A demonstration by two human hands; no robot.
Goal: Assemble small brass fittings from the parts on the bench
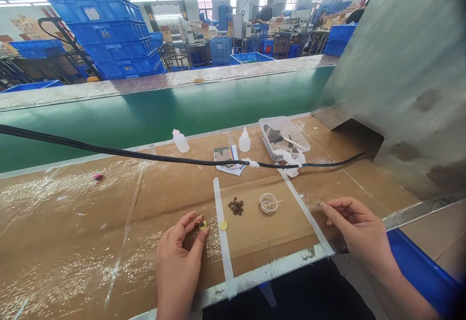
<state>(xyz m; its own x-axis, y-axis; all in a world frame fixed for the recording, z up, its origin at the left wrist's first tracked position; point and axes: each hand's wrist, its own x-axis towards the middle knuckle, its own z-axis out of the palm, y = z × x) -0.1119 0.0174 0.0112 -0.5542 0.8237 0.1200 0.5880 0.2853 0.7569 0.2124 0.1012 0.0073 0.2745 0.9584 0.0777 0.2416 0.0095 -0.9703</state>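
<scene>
My left hand (pixel 182 249) pinches a small round yellow disc (pixel 203 225) with a dark spot on it between thumb and fingers, just above the cardboard-covered bench. A second yellow disc (pixel 223 226) lies on the white tape strip (pixel 218 198) to its right. My right hand (pixel 353 223) is closed in a pinch past the right tape strip; a tiny dark tip shows at the fingertips, too small to name. Between the hands, a pile of small brown round pieces (pixel 236 207) lies on a brown sheet (pixel 262 237), beside a small clear cup (pixel 268 204) with a thin stick across it.
A black cable (pixel 156 156) hangs across the bench. Behind it stand two white squeeze bottles (pixel 180 141) (pixel 244 140), a folded camouflage-patterned piece (pixel 223 155) and a clear plastic tub (pixel 284 138). A metal hood (pixel 407 82) rises at right; a green conveyor belt (pixel 204 99) runs behind.
</scene>
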